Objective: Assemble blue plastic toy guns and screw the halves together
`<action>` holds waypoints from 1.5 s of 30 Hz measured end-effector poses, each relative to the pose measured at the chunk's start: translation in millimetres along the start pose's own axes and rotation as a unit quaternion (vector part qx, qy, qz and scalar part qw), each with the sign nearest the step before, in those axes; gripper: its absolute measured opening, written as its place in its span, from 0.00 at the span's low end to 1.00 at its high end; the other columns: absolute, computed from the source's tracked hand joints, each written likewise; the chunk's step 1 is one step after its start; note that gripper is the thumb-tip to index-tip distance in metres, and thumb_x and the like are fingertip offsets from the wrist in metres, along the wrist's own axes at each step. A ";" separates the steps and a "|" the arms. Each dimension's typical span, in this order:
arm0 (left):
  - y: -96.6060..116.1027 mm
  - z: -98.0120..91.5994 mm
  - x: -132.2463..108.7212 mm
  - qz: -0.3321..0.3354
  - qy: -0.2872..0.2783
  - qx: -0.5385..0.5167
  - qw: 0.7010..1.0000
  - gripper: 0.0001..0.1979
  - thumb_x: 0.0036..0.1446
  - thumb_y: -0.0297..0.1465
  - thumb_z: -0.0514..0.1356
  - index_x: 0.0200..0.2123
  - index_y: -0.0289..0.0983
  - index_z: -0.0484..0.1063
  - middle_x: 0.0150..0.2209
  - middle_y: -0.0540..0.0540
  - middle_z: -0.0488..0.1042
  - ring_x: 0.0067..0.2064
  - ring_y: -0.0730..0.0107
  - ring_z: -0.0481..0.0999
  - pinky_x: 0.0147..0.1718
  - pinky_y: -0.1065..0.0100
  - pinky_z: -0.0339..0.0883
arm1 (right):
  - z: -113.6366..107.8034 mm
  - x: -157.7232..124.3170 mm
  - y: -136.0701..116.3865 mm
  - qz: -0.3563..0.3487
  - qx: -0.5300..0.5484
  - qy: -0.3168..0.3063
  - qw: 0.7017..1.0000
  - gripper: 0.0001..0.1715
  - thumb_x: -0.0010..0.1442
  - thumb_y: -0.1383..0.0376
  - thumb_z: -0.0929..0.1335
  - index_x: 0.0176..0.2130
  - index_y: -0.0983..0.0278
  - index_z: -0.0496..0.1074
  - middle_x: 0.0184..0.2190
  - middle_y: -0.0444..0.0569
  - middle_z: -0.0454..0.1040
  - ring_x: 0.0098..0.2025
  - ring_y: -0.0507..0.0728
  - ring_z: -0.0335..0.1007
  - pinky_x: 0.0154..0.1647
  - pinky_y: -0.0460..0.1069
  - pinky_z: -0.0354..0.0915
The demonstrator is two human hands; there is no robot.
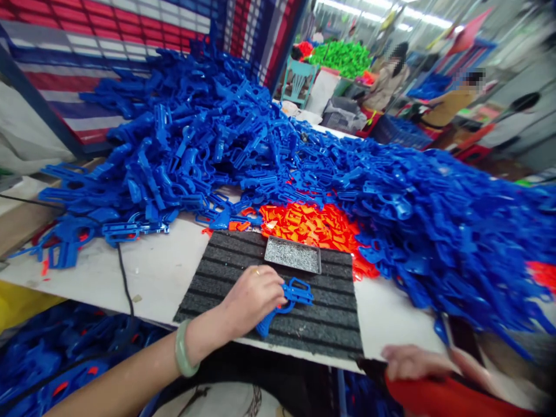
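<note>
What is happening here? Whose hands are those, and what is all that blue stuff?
There is no machine here. The camera sits on a person's head and looks down, so you see that person's own two hands. The left hand, with a green bracelet on its wrist, holds one blue plastic part on a dark ribbed mat. Behind it on the mat stands a small metal tray of tiny silvery bits. Further back lie a heap of orange pieces and a huge pile of blue parts, all on a white table. The right hand is at the table's near edge, too blurred to tell whether it holds anything. Other people sit far off.
</note>
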State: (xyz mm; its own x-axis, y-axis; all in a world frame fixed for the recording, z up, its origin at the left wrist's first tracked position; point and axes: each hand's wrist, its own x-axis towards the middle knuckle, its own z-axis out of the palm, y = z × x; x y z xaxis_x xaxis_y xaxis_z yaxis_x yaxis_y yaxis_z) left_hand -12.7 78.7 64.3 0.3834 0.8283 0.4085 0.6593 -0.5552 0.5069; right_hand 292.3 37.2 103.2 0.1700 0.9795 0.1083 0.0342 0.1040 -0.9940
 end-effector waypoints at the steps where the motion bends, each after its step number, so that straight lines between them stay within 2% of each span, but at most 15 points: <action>1: 4.0 6.5 -4.4 0.027 -0.007 0.016 0.999 0.09 0.64 0.33 0.57 0.33 0.38 0.73 0.47 0.47 0.77 0.54 0.62 0.71 0.52 0.58 0.62 | 15.8 -0.7 -1.8 -0.022 0.008 0.011 1.000 0.32 0.48 0.52 0.75 0.52 0.43 0.66 0.27 0.42 0.74 0.30 0.60 0.72 0.35 0.60 0.69; 2: 7.3 13.1 -7.7 0.047 -0.011 0.032 0.998 0.08 0.64 0.33 0.58 0.33 0.38 0.73 0.51 0.47 0.76 0.58 0.60 0.69 0.55 0.56 0.61 | 33.9 1.8 -2.3 -0.052 0.021 0.027 0.998 0.35 0.50 0.56 0.75 0.54 0.45 0.62 0.25 0.39 0.72 0.28 0.57 0.70 0.35 0.59 0.69; 3: 9.7 19.5 -10.1 0.060 -0.013 0.048 0.997 0.07 0.64 0.32 0.58 0.33 0.38 0.72 0.54 0.46 0.74 0.60 0.58 0.66 0.57 0.55 0.59 | 52.7 7.1 -2.0 -0.108 0.052 0.072 0.990 0.34 0.53 0.61 0.74 0.55 0.49 0.61 0.23 0.37 0.69 0.25 0.55 0.68 0.34 0.57 0.69; 4: 11.4 25.4 -11.6 0.067 -0.014 0.062 0.996 0.07 0.64 0.32 0.58 0.33 0.38 0.72 0.55 0.46 0.73 0.62 0.58 0.65 0.59 0.53 0.57 | 70.6 14.3 -1.2 -0.151 0.083 0.074 0.982 0.31 0.54 0.61 0.73 0.54 0.52 0.61 0.23 0.36 0.69 0.23 0.53 0.66 0.32 0.56 0.68; 5: 12.4 30.7 -12.6 0.068 -0.014 0.073 0.995 0.06 0.63 0.31 0.58 0.32 0.37 0.71 0.55 0.46 0.73 0.62 0.57 0.65 0.59 0.52 0.56 | 86.3 22.4 -0.1 -0.183 0.109 0.056 0.975 0.26 0.56 0.57 0.71 0.52 0.55 0.62 0.23 0.37 0.69 0.22 0.53 0.65 0.33 0.56 0.69; 7: 13.1 39.6 -13.8 0.060 -0.007 0.093 0.994 0.06 0.63 0.30 0.58 0.33 0.37 0.71 0.55 0.46 0.73 0.62 0.57 0.65 0.60 0.51 0.55 | 108.8 37.1 2.3 -0.203 0.137 0.054 0.968 0.23 0.58 0.53 0.69 0.49 0.56 0.62 0.23 0.37 0.69 0.21 0.53 0.65 0.33 0.56 0.70; 9: 12.9 46.7 -15.1 0.049 0.001 0.110 0.993 0.05 0.63 0.30 0.58 0.34 0.38 0.71 0.55 0.46 0.73 0.61 0.56 0.66 0.60 0.50 0.55 | 119.5 46.0 4.9 -0.198 0.150 0.057 0.967 0.23 0.58 0.51 0.68 0.48 0.57 0.62 0.23 0.36 0.68 0.20 0.53 0.65 0.31 0.55 0.69; 14: 12.7 56.5 -18.6 0.030 -0.004 0.137 0.990 0.02 0.61 0.28 0.60 0.36 0.39 0.72 0.56 0.49 0.72 0.61 0.57 0.66 0.61 0.49 0.53 | 121.8 49.7 12.6 -0.208 0.170 0.051 0.962 0.20 0.58 0.53 0.68 0.46 0.57 0.62 0.22 0.37 0.67 0.20 0.52 0.63 0.27 0.51 0.66; 21: 13.4 54.2 -17.8 0.034 -0.023 0.144 0.989 0.01 0.62 0.28 0.60 0.38 0.38 0.72 0.56 0.48 0.72 0.60 0.56 0.65 0.61 0.49 0.52 | 123.7 56.4 20.5 -0.182 0.167 0.030 0.969 0.14 0.59 0.56 0.67 0.43 0.57 0.62 0.22 0.36 0.66 0.19 0.51 0.64 0.25 0.50 0.65; 27: 13.0 53.5 -18.7 0.040 -0.021 0.139 0.989 0.02 0.62 0.28 0.59 0.38 0.39 0.72 0.57 0.47 0.72 0.62 0.56 0.65 0.61 0.48 0.51 | 116.6 59.3 25.2 -0.193 0.139 -0.067 0.969 0.16 0.59 0.52 0.68 0.42 0.57 0.62 0.21 0.35 0.66 0.19 0.51 0.65 0.23 0.50 0.65; 31: 13.1 52.3 -19.1 0.039 -0.027 0.139 0.989 0.03 0.61 0.27 0.60 0.38 0.39 0.72 0.57 0.47 0.72 0.62 0.56 0.64 0.61 0.49 0.52 | 112.6 60.5 28.2 -0.204 0.145 -0.120 0.961 0.15 0.59 0.54 0.68 0.42 0.56 0.61 0.21 0.35 0.67 0.19 0.52 0.65 0.23 0.50 0.66; 36: 11.2 53.4 -19.6 0.044 -0.036 0.139 0.989 0.04 0.60 0.27 0.60 0.40 0.39 0.72 0.58 0.44 0.71 0.63 0.56 0.63 0.61 0.48 0.52 | 115.8 62.9 28.2 -0.187 0.138 -0.090 0.968 0.15 0.60 0.54 0.67 0.43 0.56 0.62 0.21 0.35 0.66 0.19 0.51 0.64 0.23 0.50 0.66; 42: 5.1 61.6 -20.1 0.050 -0.021 0.142 0.988 0.02 0.61 0.27 0.60 0.37 0.38 0.72 0.57 0.46 0.72 0.63 0.55 0.63 0.61 0.47 0.52 | 114.4 61.4 31.5 -0.208 0.147 -0.139 0.957 0.15 0.59 0.54 0.68 0.43 0.56 0.62 0.21 0.36 0.68 0.19 0.52 0.65 0.23 0.50 0.66; 45: 7.3 57.0 -18.3 0.047 -0.013 0.130 0.990 0.02 0.62 0.29 0.59 0.36 0.38 0.72 0.56 0.46 0.73 0.63 0.57 0.64 0.61 0.48 0.54 | 115.4 55.4 21.9 -0.202 0.162 -0.074 0.963 0.17 0.59 0.53 0.69 0.45 0.56 0.63 0.21 0.36 0.67 0.20 0.52 0.64 0.24 0.51 0.66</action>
State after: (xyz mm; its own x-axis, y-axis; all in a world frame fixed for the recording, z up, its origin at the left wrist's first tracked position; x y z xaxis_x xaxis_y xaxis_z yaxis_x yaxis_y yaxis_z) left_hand 22.0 63.8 17.3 0.4645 0.7779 0.4231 0.7632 -0.5940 0.2542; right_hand 188.8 113.6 85.6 0.0640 0.8593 0.5074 -0.2455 0.5064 -0.8266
